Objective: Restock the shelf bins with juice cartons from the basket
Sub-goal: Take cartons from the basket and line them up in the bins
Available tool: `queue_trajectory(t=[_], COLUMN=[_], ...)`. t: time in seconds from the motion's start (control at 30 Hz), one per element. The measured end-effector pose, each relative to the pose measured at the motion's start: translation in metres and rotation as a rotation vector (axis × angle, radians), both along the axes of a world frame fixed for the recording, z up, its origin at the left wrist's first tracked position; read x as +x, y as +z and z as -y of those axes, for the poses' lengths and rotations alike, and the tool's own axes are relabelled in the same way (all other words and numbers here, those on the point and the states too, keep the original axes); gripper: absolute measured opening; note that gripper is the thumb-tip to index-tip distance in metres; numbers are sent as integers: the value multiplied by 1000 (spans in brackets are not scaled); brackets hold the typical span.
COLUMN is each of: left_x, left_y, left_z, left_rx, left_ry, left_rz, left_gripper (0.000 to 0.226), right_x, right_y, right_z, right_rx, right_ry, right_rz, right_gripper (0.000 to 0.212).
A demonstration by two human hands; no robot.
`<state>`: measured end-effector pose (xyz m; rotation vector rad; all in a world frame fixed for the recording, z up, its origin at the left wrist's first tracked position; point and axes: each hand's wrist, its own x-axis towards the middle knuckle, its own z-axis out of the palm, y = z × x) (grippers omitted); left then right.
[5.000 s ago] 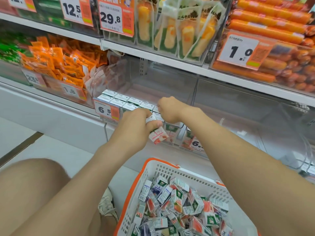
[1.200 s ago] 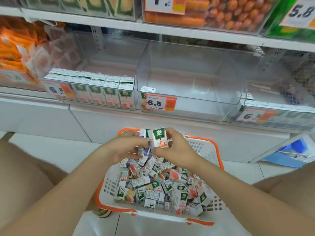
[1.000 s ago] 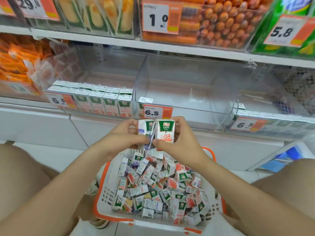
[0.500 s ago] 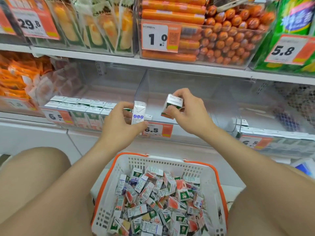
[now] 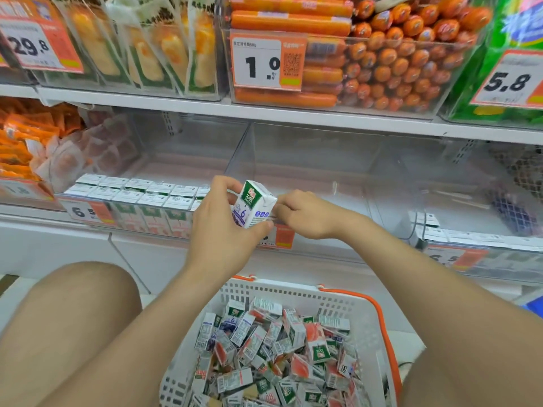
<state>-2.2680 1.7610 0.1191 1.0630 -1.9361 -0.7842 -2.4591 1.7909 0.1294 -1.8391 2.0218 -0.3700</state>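
Observation:
My left hand [image 5: 219, 230] grips a white juice carton [image 5: 255, 203] with a green label, upright, in front of the seam between the left bin and the middle bin [image 5: 323, 171]. My right hand [image 5: 305, 214] is just right of it, fingers curled over the front left corner of the clear middle bin. What its fingers hold is hidden. The left bin holds two rows of cartons [image 5: 141, 195]. Below, the white basket with an orange rim [image 5: 379, 312] holds several loose cartons [image 5: 279, 348].
The right bin shows a row of cartons [image 5: 482, 239] behind its price tag. The shelf above [image 5: 293, 114] carries sausages and snack packs. Orange snack bags [image 5: 26, 148] fill the bin at far left. My knees flank the basket.
Both hands lifted cartons out of the basket up to the shelf. My right hand has dropped to the middle bin's front corner, and my left hand has turned its carton and moved right.

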Motion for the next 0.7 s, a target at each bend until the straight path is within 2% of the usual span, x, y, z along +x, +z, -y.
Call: queue_trajectory(t=[0.07, 0.13, 0.17, 0.23, 0.37, 0.53, 0.7], left_x=[-3, -7, -10, -16, -32, -48, -79], left_y=[-1, 0, 2, 6, 15, 19, 20], left_z=[-5, -10, -12, -19, -39, -58, -75], left_rx=[-65, -134, -163, -202, -253, -247, -275], left_ry=[-21, -48, -63, -94, -165, -306, -364], left_rz=[-17, -17, -15, -28, -52, -58, -85], left_gripper=[60, 57, 56, 54, 50, 48, 51], right_x=[0, -1, 0, 3, 2, -16, -50], right_y=[8, 23, 30, 41, 41, 48, 59], right_z=[-8, -22, -31, -50, -80, -104, -136], right_rx=[-98, -240, -277, -289, -382, -537, -460], right_ry=[-29, -91, -102, -94, -168, -443, -386], right_rz=[15, 180, 298, 479, 525, 583, 575], right_gripper=[40, 48, 45, 24, 25, 26, 21])
